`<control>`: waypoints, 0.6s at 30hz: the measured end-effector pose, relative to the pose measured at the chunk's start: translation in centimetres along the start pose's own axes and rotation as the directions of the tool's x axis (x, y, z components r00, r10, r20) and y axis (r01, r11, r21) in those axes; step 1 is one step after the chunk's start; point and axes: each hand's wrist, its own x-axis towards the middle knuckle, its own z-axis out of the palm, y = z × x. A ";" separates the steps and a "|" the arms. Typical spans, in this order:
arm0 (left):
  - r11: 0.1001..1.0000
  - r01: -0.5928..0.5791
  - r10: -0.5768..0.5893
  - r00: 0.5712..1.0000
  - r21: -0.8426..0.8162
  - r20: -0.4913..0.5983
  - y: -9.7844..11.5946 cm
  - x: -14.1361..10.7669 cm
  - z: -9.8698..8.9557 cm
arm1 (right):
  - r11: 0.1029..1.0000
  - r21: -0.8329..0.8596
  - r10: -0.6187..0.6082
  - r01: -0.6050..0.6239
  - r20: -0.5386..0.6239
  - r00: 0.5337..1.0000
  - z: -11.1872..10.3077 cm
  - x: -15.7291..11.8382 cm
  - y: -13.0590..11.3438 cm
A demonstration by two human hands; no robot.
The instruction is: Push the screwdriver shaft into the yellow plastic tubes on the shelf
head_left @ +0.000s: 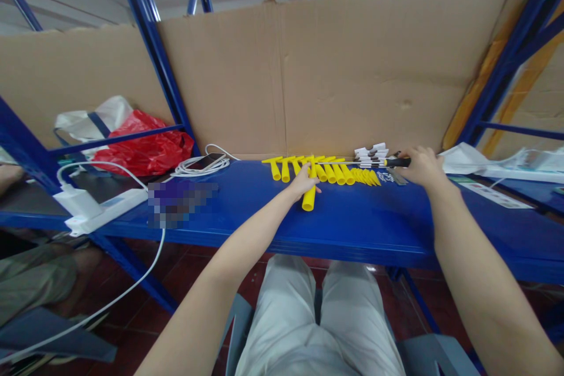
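Observation:
My left hand [302, 181] is closed around a yellow T-shaped plastic piece [309, 200], its round tube end pointing toward me. My right hand [422, 165] grips a screwdriver [398, 162] by its black and yellow handle. The long shaft points left, and its tip is at the top of the held yellow piece; whether it touches cannot be made out. Behind my left hand, several like yellow T-shaped pieces [341, 175] lie in a row. To their right come small flat yellow pieces [366, 177] and small metal parts [386, 176]. Black and white items [371, 154] are stacked behind.
A cardboard panel [352, 70] backs the blue table [352, 229]. At left are a red plastic bag [145, 144], a phone [208, 161] with coiled white cable, a power strip [114, 211] and a blurred-out object [180, 202]. A printed sheet [496, 194] lies at right.

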 end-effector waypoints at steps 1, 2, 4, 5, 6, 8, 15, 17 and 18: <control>1.000 0.000 0.000 1.000 -0.001 0.002 0.0 0.0 0.0 | 1.000 -0.013 0.010 -0.010 0.006 1.000 0.0 -0.1 -0.1; 1.000 0.000 0.000 1.000 -0.003 0.004 0.0 -0.1 0.0 | 1.000 -0.022 0.018 -0.017 0.018 1.000 0.0 -0.1 -0.2; 1.000 -0.003 0.003 1.000 -0.005 0.004 0.1 -0.1 0.1 | 0.999 -0.028 0.020 -0.019 0.038 0.999 -0.1 -0.2 -0.2; 1.000 -0.003 0.003 1.000 -0.004 0.003 0.1 -0.1 0.1 | 1.000 -0.025 0.017 -0.016 0.041 0.999 -0.1 -0.2 -0.2; 1.000 -0.003 0.003 1.000 0.000 0.001 0.1 -0.2 0.1 | 1.000 -0.018 0.014 -0.013 0.041 0.999 -0.1 -0.1 -0.2; 1.000 -0.002 0.002 1.000 0.007 -0.003 0.2 -0.2 0.1 | 1.000 0.001 0.020 -0.020 0.041 0.999 0.0 0.0 -0.1; 1.000 -0.007 0.007 1.000 0.003 0.003 0.0 0.0 0.0 | 0.998 0.001 0.066 -0.067 0.102 0.993 0.4 0.4 0.2; 1.000 -0.006 0.006 1.000 0.007 0.010 -0.1 0.1 -0.1 | 0.999 0.008 0.034 -0.035 0.092 0.995 0.2 0.3 0.1; 1.000 -0.006 0.006 1.000 0.010 0.010 -0.1 0.2 -0.1 | 1.000 0.012 0.023 -0.025 0.089 0.996 0.1 0.2 0.0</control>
